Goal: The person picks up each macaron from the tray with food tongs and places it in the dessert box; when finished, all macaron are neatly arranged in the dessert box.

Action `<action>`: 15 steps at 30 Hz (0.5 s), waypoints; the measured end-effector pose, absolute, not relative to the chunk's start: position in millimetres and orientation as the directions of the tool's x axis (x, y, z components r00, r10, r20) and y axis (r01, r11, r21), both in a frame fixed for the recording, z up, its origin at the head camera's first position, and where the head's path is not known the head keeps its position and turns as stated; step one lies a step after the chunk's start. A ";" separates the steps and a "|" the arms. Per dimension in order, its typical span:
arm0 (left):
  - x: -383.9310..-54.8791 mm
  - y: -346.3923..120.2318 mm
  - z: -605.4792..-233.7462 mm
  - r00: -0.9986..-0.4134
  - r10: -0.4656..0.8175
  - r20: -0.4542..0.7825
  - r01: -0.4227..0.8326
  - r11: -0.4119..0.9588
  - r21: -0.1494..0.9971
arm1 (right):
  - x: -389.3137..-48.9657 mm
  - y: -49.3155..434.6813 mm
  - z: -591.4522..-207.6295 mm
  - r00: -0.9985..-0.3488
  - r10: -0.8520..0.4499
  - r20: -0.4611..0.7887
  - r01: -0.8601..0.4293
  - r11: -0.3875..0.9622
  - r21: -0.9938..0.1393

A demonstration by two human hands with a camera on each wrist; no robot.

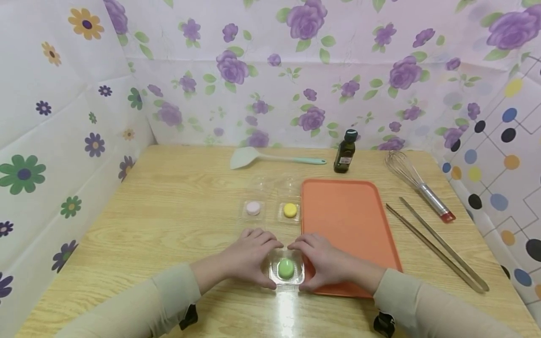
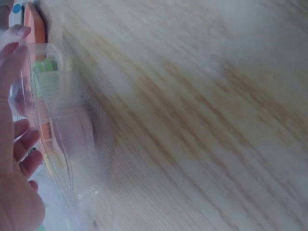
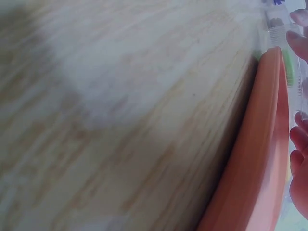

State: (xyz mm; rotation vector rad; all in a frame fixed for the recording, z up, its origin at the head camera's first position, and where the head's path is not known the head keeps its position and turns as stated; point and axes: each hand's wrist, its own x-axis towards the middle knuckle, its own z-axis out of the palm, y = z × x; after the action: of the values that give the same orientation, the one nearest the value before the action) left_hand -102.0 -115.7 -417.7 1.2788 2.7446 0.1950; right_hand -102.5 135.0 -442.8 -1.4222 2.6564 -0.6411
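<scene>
A clear plastic box (image 1: 274,277) with a green macaron (image 1: 286,268) in it is at the near middle, overlapping the left edge of an orange tray (image 1: 342,211). My left hand (image 1: 249,256) holds the box's left side, thumb at the near corner and fingers at the far one. On the opposite side my right hand (image 1: 323,260) grips it the same way, above the tray's near left part. Behind the hands, a pink macaron (image 1: 253,208) and a yellow macaron (image 1: 289,210) sit in two more clear boxes, their transparent lids folded back.
A mint-handled spatula (image 1: 274,157) and a dark bottle (image 1: 345,152) are along the back of the wooden table (image 1: 169,202). To the right of the tray lie a whisk (image 1: 418,183) and long metal tongs (image 1: 439,246). Patterned cloth hangs on three sides.
</scene>
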 end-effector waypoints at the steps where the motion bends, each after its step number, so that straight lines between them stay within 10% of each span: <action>1: -101.7 -115.5 -418.1 -0.639 0.769 -0.038 0.757 0.636 0.151 | -102.1 134.7 -442.0 -0.574 -0.807 0.137 -0.780 0.489 -0.391; 15: -98.5 -108.2 -418.9 -0.656 0.754 -0.031 0.753 0.657 0.026 | -102.3 134.2 -447.8 -0.601 -0.783 0.160 -0.764 0.503 -0.403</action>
State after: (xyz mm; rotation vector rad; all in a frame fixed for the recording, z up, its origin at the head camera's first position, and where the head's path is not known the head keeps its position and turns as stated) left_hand -98.5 -108.2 -418.9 1.2850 2.8236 0.0168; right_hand -102.3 134.2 -447.8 -1.3835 2.6861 -0.6864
